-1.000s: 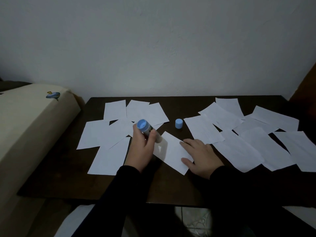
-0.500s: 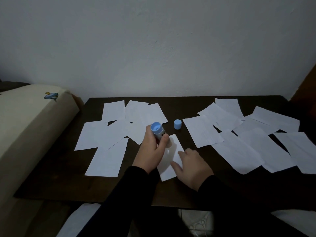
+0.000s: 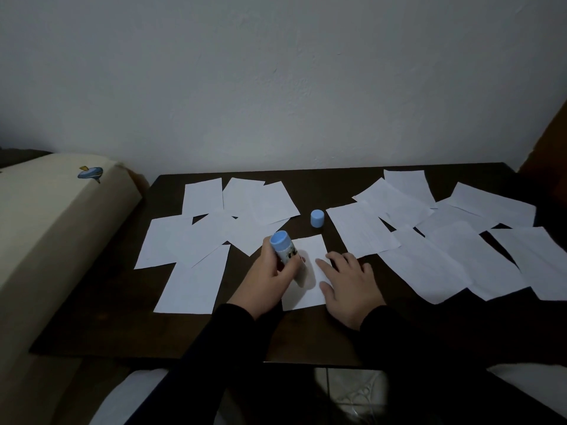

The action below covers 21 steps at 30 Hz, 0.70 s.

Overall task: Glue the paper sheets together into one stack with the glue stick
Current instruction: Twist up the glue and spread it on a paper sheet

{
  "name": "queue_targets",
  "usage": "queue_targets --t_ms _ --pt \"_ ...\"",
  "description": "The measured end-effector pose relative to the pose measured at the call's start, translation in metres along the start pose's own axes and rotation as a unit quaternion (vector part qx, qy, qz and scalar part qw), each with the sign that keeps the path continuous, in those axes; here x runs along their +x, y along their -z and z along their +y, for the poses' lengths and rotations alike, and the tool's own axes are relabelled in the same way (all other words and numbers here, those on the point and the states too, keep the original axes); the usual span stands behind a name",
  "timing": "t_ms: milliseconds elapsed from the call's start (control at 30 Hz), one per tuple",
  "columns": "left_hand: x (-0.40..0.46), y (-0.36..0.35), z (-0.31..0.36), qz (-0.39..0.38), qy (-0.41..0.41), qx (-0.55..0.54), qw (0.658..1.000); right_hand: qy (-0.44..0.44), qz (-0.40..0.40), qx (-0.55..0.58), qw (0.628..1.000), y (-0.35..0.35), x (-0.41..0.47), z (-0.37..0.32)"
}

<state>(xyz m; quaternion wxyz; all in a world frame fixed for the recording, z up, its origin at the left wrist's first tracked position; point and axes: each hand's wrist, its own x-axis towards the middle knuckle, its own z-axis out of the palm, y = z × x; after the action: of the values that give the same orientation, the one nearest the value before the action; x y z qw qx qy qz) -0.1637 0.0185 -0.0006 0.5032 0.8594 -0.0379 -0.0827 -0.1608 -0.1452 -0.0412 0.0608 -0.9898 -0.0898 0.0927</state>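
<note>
My left hand (image 3: 266,279) grips a blue glue stick (image 3: 287,256), tilted with its tip down on a white paper sheet (image 3: 308,291) in the middle of the dark table (image 3: 101,317). My right hand (image 3: 349,283) lies flat on the right side of that sheet, fingers straight. The stick's blue cap (image 3: 317,218) stands alone behind the sheet. Several loose white sheets (image 3: 202,237) overlap on the left, and several more sheets (image 3: 445,237) spread over the right half.
A cream padded piece of furniture (image 3: 52,228) with a small blue emblem flanks the table's left edge. A pale wall rises right behind the table. A dark brown surface (image 3: 549,148) stands at the far right. Tiled floor (image 3: 352,394) shows below the front edge.
The middle sheet has turned from slanted to nearly square with the table's front edge. The glue stick came right and down onto the sheet. My right hand shifted left along with the sheet.
</note>
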Motion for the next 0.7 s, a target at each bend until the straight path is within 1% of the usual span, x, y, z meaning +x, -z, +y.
queue_targets --t_ms 100,167,233,333,533,700 --pt "-0.003 -0.005 -0.003 -0.023 0.003 0.018 1.000 0.018 0.011 0.025 0.999 0.006 0.004 0.007" --pt "-0.006 -0.008 -0.002 -0.052 0.005 0.027 0.998 0.045 -0.017 0.056 0.997 0.015 0.006 0.019" --pt "-0.010 -0.013 0.000 -0.076 -0.008 0.037 0.996 0.078 -0.057 0.063 0.993 0.021 0.007 0.031" --pt "-0.011 -0.018 0.004 -0.083 -0.035 0.079 0.993 0.098 -0.088 0.052 0.990 0.024 0.005 0.040" --pt "-0.011 -0.027 0.011 -0.078 -0.104 0.138 0.982 0.105 -0.080 0.037 0.990 0.021 0.003 0.036" --pt "-0.011 -0.027 0.009 -0.100 -0.137 0.177 0.969 0.101 -0.064 0.028 0.992 0.017 0.004 0.032"
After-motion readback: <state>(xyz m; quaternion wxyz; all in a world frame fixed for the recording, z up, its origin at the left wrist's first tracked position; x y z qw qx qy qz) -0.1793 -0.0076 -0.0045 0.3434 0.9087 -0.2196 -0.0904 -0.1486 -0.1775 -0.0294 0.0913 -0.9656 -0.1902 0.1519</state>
